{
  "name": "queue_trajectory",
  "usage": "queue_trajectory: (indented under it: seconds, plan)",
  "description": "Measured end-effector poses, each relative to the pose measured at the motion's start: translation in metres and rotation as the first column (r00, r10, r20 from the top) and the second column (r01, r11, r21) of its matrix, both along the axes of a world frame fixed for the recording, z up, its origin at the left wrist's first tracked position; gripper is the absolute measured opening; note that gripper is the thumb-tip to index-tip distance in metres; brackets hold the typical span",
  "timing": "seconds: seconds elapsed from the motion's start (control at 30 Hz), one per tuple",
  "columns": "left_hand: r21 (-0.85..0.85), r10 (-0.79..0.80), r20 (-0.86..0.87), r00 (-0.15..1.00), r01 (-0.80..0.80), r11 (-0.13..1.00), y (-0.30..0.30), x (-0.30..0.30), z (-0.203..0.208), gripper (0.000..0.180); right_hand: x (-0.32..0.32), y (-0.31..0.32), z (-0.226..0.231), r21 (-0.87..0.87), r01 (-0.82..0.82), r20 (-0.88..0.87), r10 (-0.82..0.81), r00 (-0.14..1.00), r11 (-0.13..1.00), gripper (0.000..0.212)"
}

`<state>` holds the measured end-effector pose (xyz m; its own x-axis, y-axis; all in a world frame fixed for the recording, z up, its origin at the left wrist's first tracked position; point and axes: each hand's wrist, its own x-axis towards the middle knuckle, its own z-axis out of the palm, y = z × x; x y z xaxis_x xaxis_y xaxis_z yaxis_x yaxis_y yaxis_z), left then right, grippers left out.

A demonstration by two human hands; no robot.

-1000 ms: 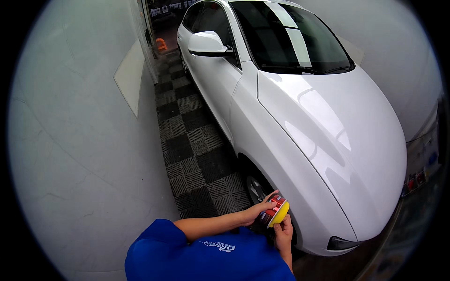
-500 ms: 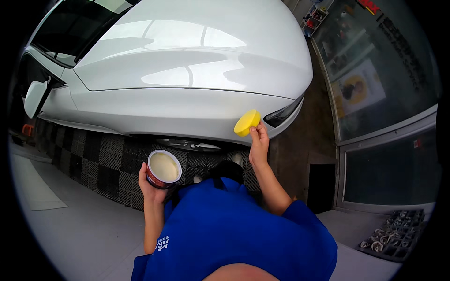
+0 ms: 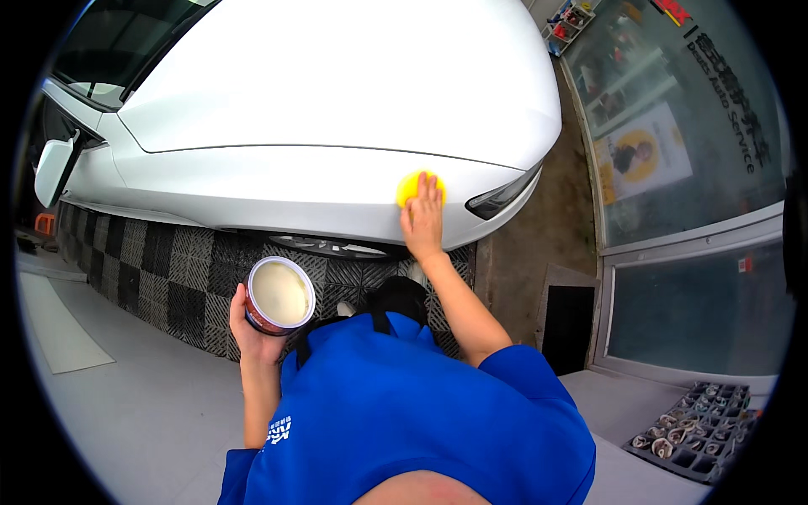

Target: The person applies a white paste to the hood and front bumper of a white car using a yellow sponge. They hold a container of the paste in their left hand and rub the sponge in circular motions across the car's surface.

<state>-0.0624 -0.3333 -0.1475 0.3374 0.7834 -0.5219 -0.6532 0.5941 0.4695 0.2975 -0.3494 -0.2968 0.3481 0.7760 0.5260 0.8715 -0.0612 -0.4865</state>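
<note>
My right hand [image 3: 425, 220] presses a round yellow sponge applicator [image 3: 407, 188] flat against the white car's front fender [image 3: 320, 206], just behind the headlight. Its fingers lie over the back of the sponge. Low on the left, my left hand [image 3: 250, 330] is wrapped round an open tub [image 3: 260, 323] with a pale rim and a dark red side. Pale, creamy paste [image 3: 280, 292] fills the tub, and its surface faces up.
Above the fender spreads the white hood [image 3: 353, 84], with a side mirror [image 3: 54, 171] at far left. A front wheel [image 3: 332, 247] shows under the fender. Grey and black floor tiles [image 3: 189, 269] lie below. A glass wall [image 3: 665, 160] and a compartment tray [image 3: 694, 429] stand at right.
My right hand has moved left and up, and the sponge, held off the car before, now lies on the fender. The tub has shifted slightly left and up in view.
</note>
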Motion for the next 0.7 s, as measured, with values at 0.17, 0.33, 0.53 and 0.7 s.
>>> queue_trajectory:
  seconds: [0.17, 0.33, 0.53, 0.7]
  plan:
    - [0.009, 0.07, -0.034, 0.997, -0.07, 0.998, -0.002, -0.007, 0.015, 0.046, 0.043, -0.027, -0.034, 0.088, 0.286, 0.0, -0.288, 0.958, 0.954, 0.012]
    - [-0.026, 0.067, 0.033, 0.997, -0.066, 0.997, 0.005, -0.024, -0.004, 0.05, 0.001, 0.034, 0.01, 0.056, 0.168, 0.066, -0.171, 0.983, 0.984, 0.01]
    - [0.013, 0.091, 0.022, 0.996, -0.091, 0.996, 0.001, -0.04, 0.007, 0.051, 0.023, 0.011, -0.011, 0.044, 0.395, -0.013, -0.395, 0.919, 0.917, 0.013]
    - [0.027, 0.05, 0.11, 0.993, -0.053, 0.998, 0.011, -0.063, -0.006, 0.049, -0.057, 0.068, 0.024, 0.095, 0.078, -0.004, -0.078, 0.997, 0.992, 0.06]
